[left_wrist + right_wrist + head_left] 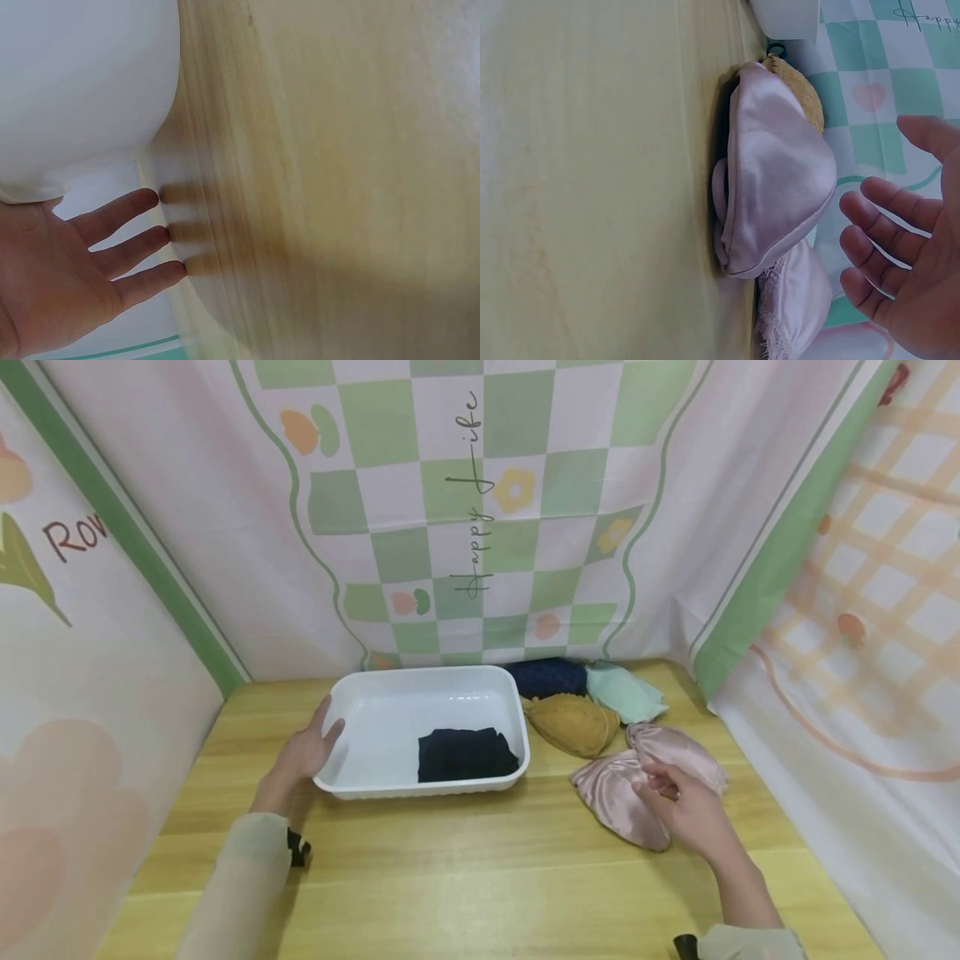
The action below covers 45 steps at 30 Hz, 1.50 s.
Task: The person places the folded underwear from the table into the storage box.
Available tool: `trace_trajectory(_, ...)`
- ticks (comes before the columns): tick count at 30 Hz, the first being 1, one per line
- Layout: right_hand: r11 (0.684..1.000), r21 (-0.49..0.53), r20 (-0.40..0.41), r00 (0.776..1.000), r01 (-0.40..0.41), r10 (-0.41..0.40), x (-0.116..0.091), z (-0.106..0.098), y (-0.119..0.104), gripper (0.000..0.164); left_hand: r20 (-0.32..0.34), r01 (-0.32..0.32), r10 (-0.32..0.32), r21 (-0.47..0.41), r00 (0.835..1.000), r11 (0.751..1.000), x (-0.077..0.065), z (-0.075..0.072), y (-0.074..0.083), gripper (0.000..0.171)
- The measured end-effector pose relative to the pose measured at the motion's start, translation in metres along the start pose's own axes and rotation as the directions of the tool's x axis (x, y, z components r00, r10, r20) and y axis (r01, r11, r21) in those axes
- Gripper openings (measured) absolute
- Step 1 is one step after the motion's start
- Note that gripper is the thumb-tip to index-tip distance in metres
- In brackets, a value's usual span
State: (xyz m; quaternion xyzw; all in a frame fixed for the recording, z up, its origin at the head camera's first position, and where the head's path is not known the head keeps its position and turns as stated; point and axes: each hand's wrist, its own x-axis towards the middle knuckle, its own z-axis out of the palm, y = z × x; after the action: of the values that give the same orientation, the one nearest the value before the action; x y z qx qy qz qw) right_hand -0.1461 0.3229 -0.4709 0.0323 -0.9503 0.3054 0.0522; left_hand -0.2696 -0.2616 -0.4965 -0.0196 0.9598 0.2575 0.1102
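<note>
Below right grip (686, 810), pink bra (618, 800)

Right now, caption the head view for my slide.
Left hand at one end of a white tray containing black fabric, right hand over a pink satin bra.

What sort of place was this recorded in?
Probably a curtained-off tabletop booth, perhaps indoors: printed curtains hang on three sides of a wooden table, where a white tray sits.
</note>
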Motion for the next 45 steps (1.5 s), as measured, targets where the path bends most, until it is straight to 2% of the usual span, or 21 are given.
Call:
trace_trajectory(8, 0.998, -0.042, 0.053, 0.998, -0.043, 0.046, -0.002, 0.003, 0.007, 0.068, -0.003, 0.004, -0.004, -0.009, 1.000, 1.000, 0.000, 0.001, -0.001, 0.076)
trace_trajectory(15, 0.992, -0.119, 0.067, 0.997, -0.033, 0.042, -0.003, 0.005, 0.009, 0.081, -0.004, -0.008, 0.007, -0.012, 1.000, 1.000, 0.001, 0.001, -0.001, 0.076)
trace_trajectory(25, 0.974, -0.223, 0.147, 0.986, -0.049, 0.083, -0.007, 0.011, 0.012, 0.097, 0.016, 0.009, -0.009, -0.006, 1.000, 1.000, 0.001, 0.000, 0.000, 0.076)
trace_trajectory(31, 0.971, -0.239, 0.141, 0.988, -0.026, 0.062, -0.010, 0.015, 0.013, 0.104, 0.012, 0.005, -0.005, -0.003, 1.000, 1.000, 0.000, -0.001, 0.000, 0.076)
trace_trajectory(37, 0.964, -0.258, 0.142, 0.984, -0.066, 0.106, -0.012, 0.020, 0.013, 0.114, 0.009, -0.001, 0.001, 0.000, 1.000, 1.000, 0.001, 0.000, -0.002, 0.076)
trace_trajectory(45, 0.957, -0.282, 0.093, 0.990, -0.072, 0.102, -0.008, 0.028, 0.017, 0.105, 0.012, 0.004, -0.004, -0.011, 1.000, 1.000, 0.001, 0.000, -0.001, 0.076)
